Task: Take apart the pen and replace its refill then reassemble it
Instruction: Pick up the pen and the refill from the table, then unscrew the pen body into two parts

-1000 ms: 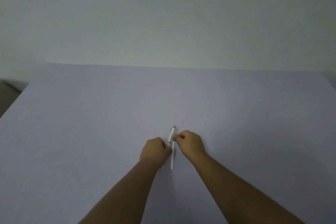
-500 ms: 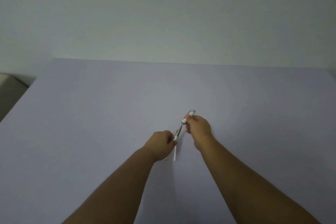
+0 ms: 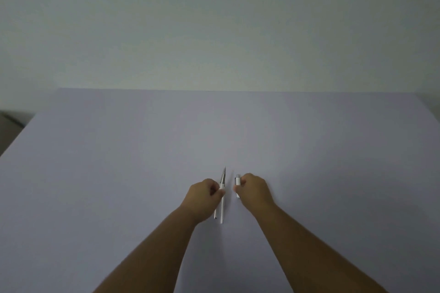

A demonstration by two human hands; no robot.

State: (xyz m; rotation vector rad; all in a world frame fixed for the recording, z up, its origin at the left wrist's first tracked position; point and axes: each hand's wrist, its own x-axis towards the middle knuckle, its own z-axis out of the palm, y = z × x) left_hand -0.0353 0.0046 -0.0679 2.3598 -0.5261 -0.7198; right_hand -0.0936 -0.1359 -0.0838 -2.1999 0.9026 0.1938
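Table [image 3: 119, 173]: broad, pale lilac top filling the lower frame, meeting a plain light wall [image 3: 214, 19] at the far edge. Apart from the pen parts, nothing lies on it.

Left hand [image 3: 206, 194]: curled, thumb and fingers pinched round the pen body [image 3: 222, 182] near its middle. The body points away from the person, its tapered metal tip uppermost; its rear end shows below the hand, at or close to the tabletop.

Right hand [image 3: 253, 189]: curled, pinching the cap [image 3: 237, 182], a short white piece with a clip, held upright just beside the pen body but apart from it.

Spare refill [image 3: 222, 210]: thin white rod lying on the table just beside the left hand and parallel with the pen body; whether the two touch cannot be told.

Progress, judged: the cap is off, so disassembly has only begun. The barrel appears not yet unscrewed and the old refill is presumably inside it. Left to do: set the cap down, open the barrel, draw out the old refill, insert the spare, close the barrel, recap.
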